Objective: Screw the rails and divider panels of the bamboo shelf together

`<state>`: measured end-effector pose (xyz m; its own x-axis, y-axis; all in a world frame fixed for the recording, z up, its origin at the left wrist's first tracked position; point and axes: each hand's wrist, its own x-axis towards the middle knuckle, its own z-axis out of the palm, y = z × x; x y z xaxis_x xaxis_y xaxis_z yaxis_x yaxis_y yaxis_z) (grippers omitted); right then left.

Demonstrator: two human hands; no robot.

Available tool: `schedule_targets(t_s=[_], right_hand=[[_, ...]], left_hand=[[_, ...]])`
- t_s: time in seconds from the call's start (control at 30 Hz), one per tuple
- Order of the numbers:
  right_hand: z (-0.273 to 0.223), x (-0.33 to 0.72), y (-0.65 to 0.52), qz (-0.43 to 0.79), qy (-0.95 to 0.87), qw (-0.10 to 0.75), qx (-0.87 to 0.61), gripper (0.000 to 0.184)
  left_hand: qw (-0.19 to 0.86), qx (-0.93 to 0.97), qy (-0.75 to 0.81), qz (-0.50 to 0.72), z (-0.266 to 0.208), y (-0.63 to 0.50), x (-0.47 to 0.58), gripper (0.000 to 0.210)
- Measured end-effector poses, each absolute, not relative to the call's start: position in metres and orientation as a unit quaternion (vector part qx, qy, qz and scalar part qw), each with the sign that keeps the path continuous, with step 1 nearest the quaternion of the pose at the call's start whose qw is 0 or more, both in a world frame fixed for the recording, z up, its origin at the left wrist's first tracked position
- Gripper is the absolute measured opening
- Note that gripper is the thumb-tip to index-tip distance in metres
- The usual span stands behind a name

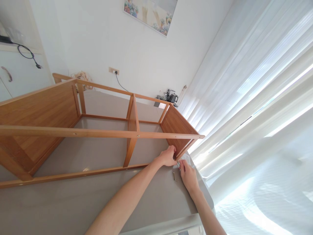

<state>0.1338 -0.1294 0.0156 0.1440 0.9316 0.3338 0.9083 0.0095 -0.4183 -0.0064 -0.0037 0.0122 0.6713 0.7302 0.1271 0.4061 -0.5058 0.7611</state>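
A wooden shelf frame [105, 132] with slatted rails and solid panels lies on its side on the grey table [151, 199]. At its right end, my left hand [168, 156] is closed around the lower corner, beside the end panel [179, 125]. My right hand [188, 174] is just right of that corner, thumb and fingers pinched on a thin metal piece that meets the wood; its exact kind is too small to tell. Below the corner, a few loose screws [174, 176] lie on the table between my forearms.
The table's right edge runs close beside my right arm, with white curtains [256, 107] beyond. An electric kettle [173, 98] stands behind the frame. A wall socket [113, 70] holds a plugged-in cord. A white cabinet [22, 71] with a black cable stands at the left.
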Motion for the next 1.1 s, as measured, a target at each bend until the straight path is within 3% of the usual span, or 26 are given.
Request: schedule_targets(t_s=[0.57, 0.83, 1.0, 1.1], right_hand=[[0.011, 0.14, -0.129, -0.024, -0.717, 0.215, -0.662, 0.028], [0.017, 0.133, -0.132, -0.015, -0.656, 0.281, -0.7, 0.034], [0.022, 0.136, -0.126, 0.177, -0.477, 0.396, -0.764, 0.034], [0.019, 0.144, -0.118, 0.262, -0.421, 0.417, -0.762, 0.03]], left_hand=[[0.357, 0.841, 0.337, 0.227, 0.01, -0.004, -0.005, 0.06], [0.361, 0.84, 0.337, 0.223, 0.01, -0.003, -0.005, 0.059], [0.365, 0.84, 0.334, 0.223, 0.011, -0.003, -0.006, 0.058], [0.365, 0.839, 0.334, 0.225, 0.011, -0.003, -0.007, 0.058]])
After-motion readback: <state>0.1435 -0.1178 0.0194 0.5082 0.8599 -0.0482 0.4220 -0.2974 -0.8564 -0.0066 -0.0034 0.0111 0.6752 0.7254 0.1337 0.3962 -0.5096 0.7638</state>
